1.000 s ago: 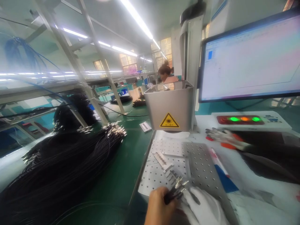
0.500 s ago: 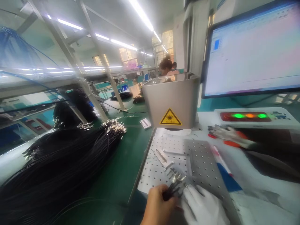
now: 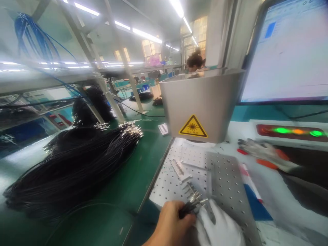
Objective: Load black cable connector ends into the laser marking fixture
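Note:
My left hand (image 3: 173, 222), bare, is closed around a small bunch of black cables (image 3: 186, 209) with silver metal connectors (image 3: 194, 197) at their ends. Against the same bunch, my right hand (image 3: 220, 223) wears a white glove; its bent fingers close on the connector ends, with the fingertips partly hidden. Just beyond the connectors lies a metal fixture with a row of slots (image 3: 189, 188). Farther off, a pale slotted block (image 3: 179, 171) rests at an angle on the perforated metal plate (image 3: 166, 191).
Behind the plate stands a grey metal housing (image 3: 200, 102) with a yellow laser warning sign. Big black cable coils (image 3: 84, 167) cover the green bench at left. A red-white marker (image 3: 251, 182), gloves (image 3: 261, 152), an indicator panel (image 3: 292, 131) and a monitor (image 3: 289, 58) are at right. A person (image 3: 194, 63) sits beyond.
The view has turned slightly left, so the housing and monitor sit farther right. Both hands stay together at the cable bunch, and the gloved fingers have shifted slightly around the connectors.

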{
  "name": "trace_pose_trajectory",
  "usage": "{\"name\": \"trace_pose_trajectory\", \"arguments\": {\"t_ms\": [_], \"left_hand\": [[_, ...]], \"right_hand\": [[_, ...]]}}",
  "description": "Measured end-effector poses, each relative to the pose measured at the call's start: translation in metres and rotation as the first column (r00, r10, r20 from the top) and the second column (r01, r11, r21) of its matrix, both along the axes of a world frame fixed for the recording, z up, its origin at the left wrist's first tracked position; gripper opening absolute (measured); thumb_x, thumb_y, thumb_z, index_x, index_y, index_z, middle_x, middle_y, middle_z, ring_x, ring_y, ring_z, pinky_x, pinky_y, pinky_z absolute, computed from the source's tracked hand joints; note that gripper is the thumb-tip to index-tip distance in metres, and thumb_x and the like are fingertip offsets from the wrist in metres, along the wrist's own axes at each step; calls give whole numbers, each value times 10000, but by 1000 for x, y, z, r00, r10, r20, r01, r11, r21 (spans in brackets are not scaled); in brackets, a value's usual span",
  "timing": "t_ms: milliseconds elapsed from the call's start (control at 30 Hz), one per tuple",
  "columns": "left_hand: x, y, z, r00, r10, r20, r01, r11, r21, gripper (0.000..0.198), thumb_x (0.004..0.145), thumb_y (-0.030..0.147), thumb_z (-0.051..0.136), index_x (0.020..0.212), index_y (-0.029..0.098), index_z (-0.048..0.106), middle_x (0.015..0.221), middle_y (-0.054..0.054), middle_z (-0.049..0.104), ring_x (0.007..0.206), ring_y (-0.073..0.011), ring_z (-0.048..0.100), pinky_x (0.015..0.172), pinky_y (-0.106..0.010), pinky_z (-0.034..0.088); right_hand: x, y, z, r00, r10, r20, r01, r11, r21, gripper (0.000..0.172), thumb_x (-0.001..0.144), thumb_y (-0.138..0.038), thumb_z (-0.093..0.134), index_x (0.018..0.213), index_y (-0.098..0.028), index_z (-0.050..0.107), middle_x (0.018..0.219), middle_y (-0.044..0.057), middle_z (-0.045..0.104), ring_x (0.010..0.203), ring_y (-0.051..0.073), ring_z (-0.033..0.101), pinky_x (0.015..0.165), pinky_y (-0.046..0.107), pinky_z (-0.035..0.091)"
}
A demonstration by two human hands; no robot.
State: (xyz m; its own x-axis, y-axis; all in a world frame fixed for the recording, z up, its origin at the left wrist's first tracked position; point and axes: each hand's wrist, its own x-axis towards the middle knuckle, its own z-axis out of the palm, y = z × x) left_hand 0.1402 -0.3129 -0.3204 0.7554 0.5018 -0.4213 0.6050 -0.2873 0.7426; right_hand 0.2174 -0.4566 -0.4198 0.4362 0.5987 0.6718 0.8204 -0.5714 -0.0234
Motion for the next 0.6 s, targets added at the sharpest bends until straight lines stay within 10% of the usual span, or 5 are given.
{"name": "trace_pose_trajectory", "arguments": {"t_ms": [333, 600], "left_hand": [[6, -14, -13, 999, 25, 21, -28, 985, 170, 196, 764, 229, 516, 605, 201, 406, 633, 30, 451, 672, -136, 418, 622, -286, 253], [5, 7, -5, 988, 31, 150, -29, 999, -14, 210, 767, 300, 553, 623, 197, 440, 594, 55, 370, 607, -107, 363, 571, -257, 240]], "right_hand": [[8, -2, -11, 995, 12, 102, -9, 999, -31, 212, 863, -341, 537, 969, -248, 695, 1129, 129, 635, 837, 269, 600, 658, 353, 483], [9, 2, -12, 994, -12, 113, 15, 999, -31, 180, 853, -275, 575, 990, -258, 691, 1129, 98, 641, 871, 249, 601, 692, 322, 471]]}}
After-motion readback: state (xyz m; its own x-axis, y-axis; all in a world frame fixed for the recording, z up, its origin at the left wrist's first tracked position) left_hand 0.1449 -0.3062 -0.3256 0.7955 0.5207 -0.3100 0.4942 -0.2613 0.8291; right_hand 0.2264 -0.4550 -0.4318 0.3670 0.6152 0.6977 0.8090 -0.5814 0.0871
